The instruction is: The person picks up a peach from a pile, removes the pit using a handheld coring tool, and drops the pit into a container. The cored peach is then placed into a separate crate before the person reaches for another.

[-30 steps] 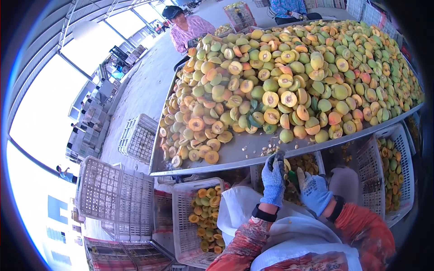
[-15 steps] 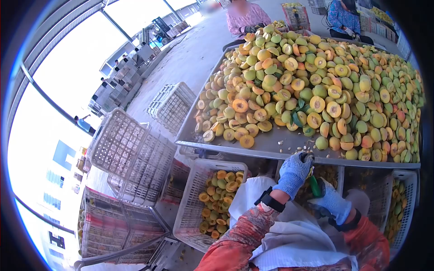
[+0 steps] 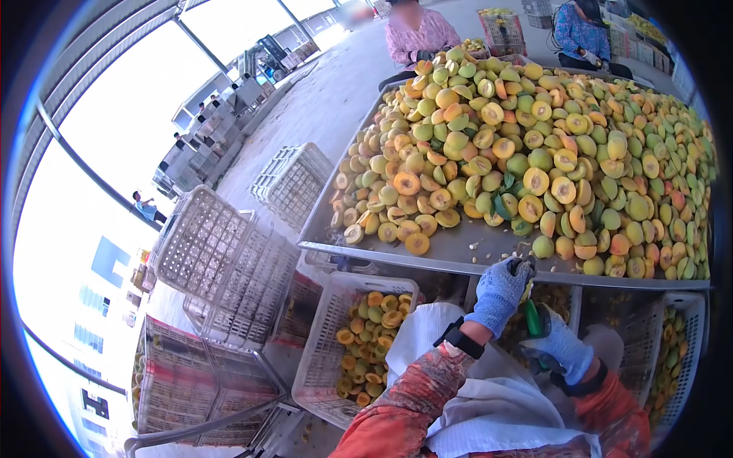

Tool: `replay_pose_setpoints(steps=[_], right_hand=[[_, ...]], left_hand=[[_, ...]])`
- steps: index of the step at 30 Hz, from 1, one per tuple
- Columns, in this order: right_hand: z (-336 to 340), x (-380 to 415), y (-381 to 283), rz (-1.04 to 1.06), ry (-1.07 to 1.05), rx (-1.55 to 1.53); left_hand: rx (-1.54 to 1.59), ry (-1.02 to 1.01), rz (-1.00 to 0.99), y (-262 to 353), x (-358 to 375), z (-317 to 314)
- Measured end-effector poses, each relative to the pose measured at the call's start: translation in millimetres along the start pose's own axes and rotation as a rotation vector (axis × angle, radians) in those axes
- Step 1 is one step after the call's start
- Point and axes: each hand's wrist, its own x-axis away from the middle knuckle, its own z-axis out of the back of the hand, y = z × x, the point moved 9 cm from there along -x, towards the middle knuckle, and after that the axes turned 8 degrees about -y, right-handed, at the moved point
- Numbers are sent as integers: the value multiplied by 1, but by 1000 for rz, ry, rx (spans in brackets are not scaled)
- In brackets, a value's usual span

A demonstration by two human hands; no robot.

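Note:
My left hand (image 3: pixel 500 288), in a blue glove with dark fingertips, is closed at the front edge of the metal table (image 3: pixel 450 248). A sliver of yellow fruit (image 3: pixel 528 289) shows at its fingertips, the rest hidden by the glove. My gloved right hand (image 3: pixel 563 347) is wrapped around a green-handled tool (image 3: pixel 533 317) just below and to the right. The tool points up toward the left fingertips; its working end cannot be made out. Halved yellow-green peaches (image 3: pixel 534 182) are heaped on the table, and several pale kernels (image 3: pixel 475 246) lie near its front edge.
Below the table stand a white crate (image 3: pixel 324 366) of fruit halves and another crate (image 3: pixel 691 328) at right. Stacked crates (image 3: pixel 202 244) and a metal frame (image 3: pixel 206 435) are on the left. A person in pink (image 3: pixel 422 34) and one in blue (image 3: pixel 580 34) sit beyond the heap.
The view has shifted very slightly. Both hands stay close together with the green-handled tool between them; the tool and right hand have turned a little.

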Motion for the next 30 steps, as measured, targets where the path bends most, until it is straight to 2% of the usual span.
replay_pose_setpoints(steps=[2, 3, 4, 5, 6, 8, 9, 11, 12, 14, 16, 18, 20, 22, 24, 26, 27, 29, 30], right_hand=[[2, 5, 10, -120, 2, -6], [1, 5, 11, -121, 5, -11], [1, 4, 1, -28, 7, 88], [1, 4, -6, 62, 8, 188], [4, 1, -2, 61, 11, 184], [9, 0, -17, 310, 57, 418], [10, 3, -19, 310, 64, 414], [8, 7, -25, 255, 56, 385], [10, 10, -29, 254, 65, 383], [4, 12, -29, 209, -42, 241], [7, 11, -28, 148, -29, 296], [14, 9, -18, 93, -17, 354], [19, 8, -28, 401, 75, 739], [23, 2, -22, 387, 98, 647], [29, 2, -16, 371, 117, 557], [24, 7, -22, 445, 196, 929], [25, 5, -27, 443, 201, 929], [37, -6, -16, 196, 137, 560], [39, -6, -9, 194, 158, 557]], left_hand=[[-37, -46, -65, 1, -5, -9], [-11, -129, 4, -8, -7, -19], [14, -210, 73, -12, -9, -23], [105, -145, 158, 5, 0, -8], [104, -150, 158, 17, 4, -11], [105, 325, -59, 47, 18, 25], [105, 319, -62, 47, 17, 25], [97, 61, 141, 25, 5, 5], [98, 53, 136, 15, 0, 0], [-73, -119, -71, 26, -10, -12], [-86, -174, -35, 38, -12, -9], [-196, -282, 182, 47, -16, -4], [-180, -242, 163, 38, -26, -9], [104, -391, 143, 26, -37, -27], [47, -444, 139, 23, -42, -38], [-25, -340, 198, 21, -44, -34], [-25, -344, 195, 21, -40, -42], [190, 174, -56, 38, -25, -14], [195, 158, -68, 37, -21, -19]])
